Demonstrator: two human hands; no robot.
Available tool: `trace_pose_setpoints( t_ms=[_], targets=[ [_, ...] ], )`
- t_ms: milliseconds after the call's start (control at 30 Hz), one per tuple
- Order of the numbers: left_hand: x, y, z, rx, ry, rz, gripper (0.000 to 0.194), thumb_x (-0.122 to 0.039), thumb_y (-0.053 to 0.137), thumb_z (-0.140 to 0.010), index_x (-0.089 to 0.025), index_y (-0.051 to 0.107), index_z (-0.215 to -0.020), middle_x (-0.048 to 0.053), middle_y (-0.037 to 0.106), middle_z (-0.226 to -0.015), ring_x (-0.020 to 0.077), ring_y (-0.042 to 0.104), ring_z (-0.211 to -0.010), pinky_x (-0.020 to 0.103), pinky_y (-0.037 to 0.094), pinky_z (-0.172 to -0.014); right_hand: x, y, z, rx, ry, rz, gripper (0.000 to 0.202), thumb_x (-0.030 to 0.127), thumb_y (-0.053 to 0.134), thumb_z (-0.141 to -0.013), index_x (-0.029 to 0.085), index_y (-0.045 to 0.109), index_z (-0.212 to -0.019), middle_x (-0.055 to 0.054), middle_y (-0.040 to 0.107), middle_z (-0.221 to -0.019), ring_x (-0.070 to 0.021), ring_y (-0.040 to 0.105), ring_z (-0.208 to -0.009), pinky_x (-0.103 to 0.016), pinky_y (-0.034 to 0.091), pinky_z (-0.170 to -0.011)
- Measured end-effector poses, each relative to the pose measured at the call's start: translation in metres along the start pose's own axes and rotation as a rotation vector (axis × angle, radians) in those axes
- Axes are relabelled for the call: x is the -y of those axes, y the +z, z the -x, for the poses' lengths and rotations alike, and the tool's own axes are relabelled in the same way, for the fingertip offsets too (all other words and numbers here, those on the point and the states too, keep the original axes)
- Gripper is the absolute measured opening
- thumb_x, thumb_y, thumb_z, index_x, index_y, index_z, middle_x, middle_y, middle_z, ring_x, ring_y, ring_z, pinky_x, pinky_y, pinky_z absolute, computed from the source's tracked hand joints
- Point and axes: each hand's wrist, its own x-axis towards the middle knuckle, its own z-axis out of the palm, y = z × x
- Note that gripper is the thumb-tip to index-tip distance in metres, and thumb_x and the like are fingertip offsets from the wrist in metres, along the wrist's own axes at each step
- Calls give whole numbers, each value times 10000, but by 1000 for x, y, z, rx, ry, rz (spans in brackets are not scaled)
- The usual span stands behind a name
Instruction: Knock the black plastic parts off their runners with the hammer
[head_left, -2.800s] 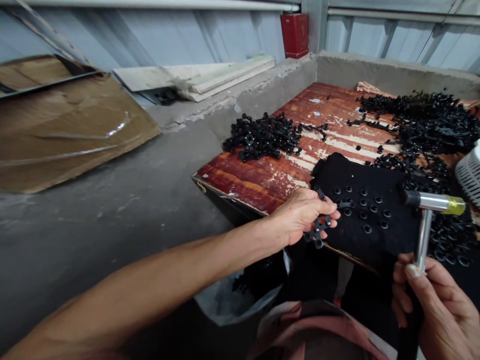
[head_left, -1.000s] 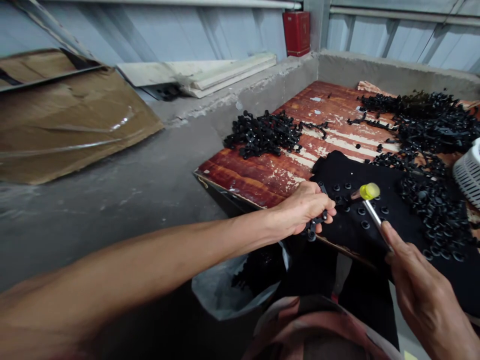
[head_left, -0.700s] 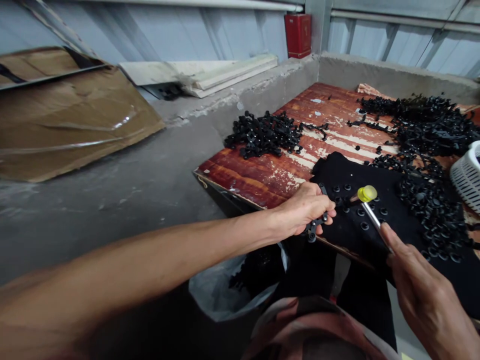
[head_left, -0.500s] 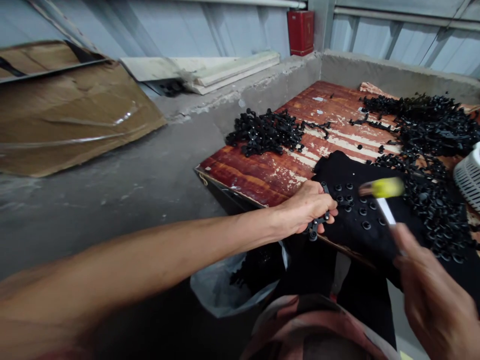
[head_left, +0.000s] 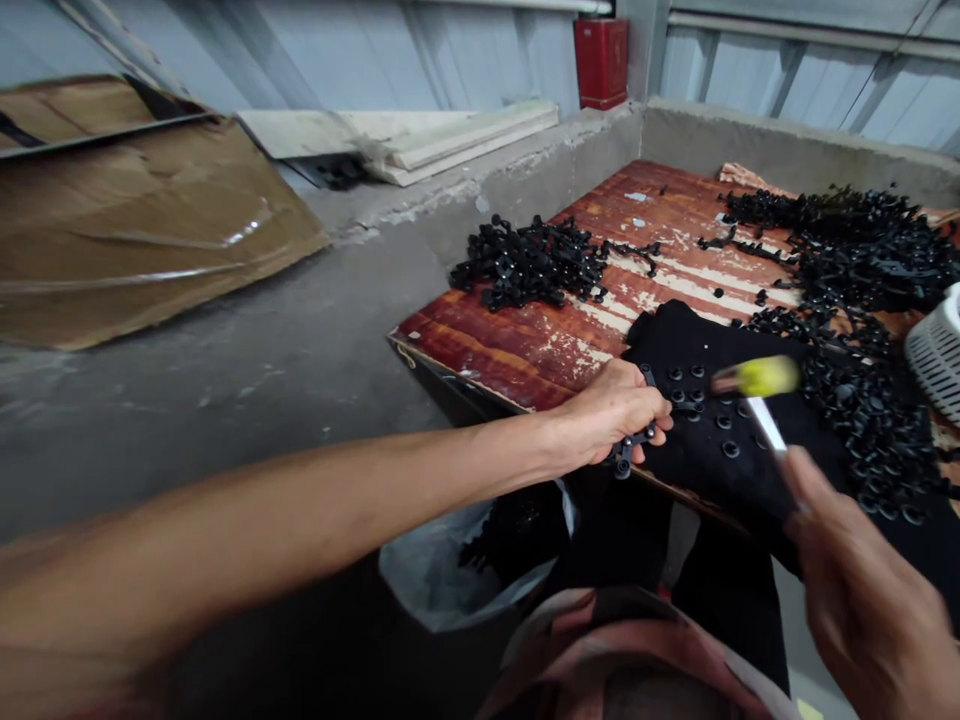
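My left hand (head_left: 619,412) is closed around several black jointed links (head_left: 624,455), whose ends stick out above and below the fingers at the table's front edge. In my right hand (head_left: 862,580) is a hammer (head_left: 765,378) with a yellow head end and a pale shaft, raised over the black cloth and slightly blurred. Several small round black pieces (head_left: 724,422) lie in loose rows on the black cloth (head_left: 697,330), just right of my left hand. One link reaches from my left fingers to those round pieces.
Heaps of black parts lie on the worn red-brown table (head_left: 517,350): one pile (head_left: 532,262) at left, a larger pile (head_left: 862,250) at right. A white basket (head_left: 937,350) stands at the right edge. Below hangs an open plastic bag (head_left: 427,590). Cardboard (head_left: 150,230) leans at left.
Both hands keep nearly the same places and grips. The hammer head has shifted very slightly left, and the whole view has moved a little.
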Motion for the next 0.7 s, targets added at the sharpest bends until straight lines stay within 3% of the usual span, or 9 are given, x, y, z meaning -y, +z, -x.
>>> trace_pose_setpoints(
  t_ms=[100, 233, 333, 500, 600, 700],
  targets=[
    [1, 0, -1, 4, -5, -10, 245, -122, 567, -774, -184, 417, -590, 32, 617, -621, 128, 569, -486, 214, 391, -308, 2, -1, 0, 89, -10, -32, 583, 131, 455, -959, 255, 356, -1520, -100, 624, -1320, -233, 677, -1074, -319, 569, -890],
    [-3, 0, 2, 0, -11, -21, 239, -103, 562, -795, -173, 426, -611, 31, 622, -651, 127, 593, -521, 207, 410, -320, 6, -3, 0, -104, 43, 26, 652, 100, 475, -942, 305, 308, -1538, -86, 570, -1393, -262, 647, -1128, -409, 503, -1000],
    [-6, 0, 5, -13, 1, -38, 235, -89, 564, -801, -184, 408, -653, 13, 611, -654, 126, 595, -520, 204, 402, -318, 2, -1, 0, 129, -32, -6, 616, 115, 434, -952, 276, 321, -1537, -103, 640, -1276, -244, 673, -1076, -308, 592, -828],
    [-3, -2, 4, 10, 24, -75, 184, -119, 565, -811, -194, 415, -736, 0, 618, -686, 123, 599, -519, 191, 373, -331, -6, 1, 1, 78, -3, -42, 613, 134, 453, -956, 275, 318, -1536, -106, 664, -1185, -203, 709, -954, -196, 583, -602],
    [-1, -6, 6, 5, 57, -111, 154, -155, 556, -829, -194, 427, -756, -5, 618, -728, 99, 580, -505, 176, 336, -337, -2, -2, 2, 88, 29, -96, 569, 162, 471, -962, 311, 384, -1504, -83, 678, -1174, -188, 710, -925, -223, 590, -696],
    [-1, -12, 11, -29, 109, -162, 146, -202, 510, -873, -186, 447, -743, -11, 600, -753, 67, 532, -481, 171, 296, -336, 9, -4, 8, -92, 245, -215, 511, 246, 528, -957, 376, 464, -1447, -41, 659, -1256, -206, 692, -1002, -299, 568, -860]
  ],
)
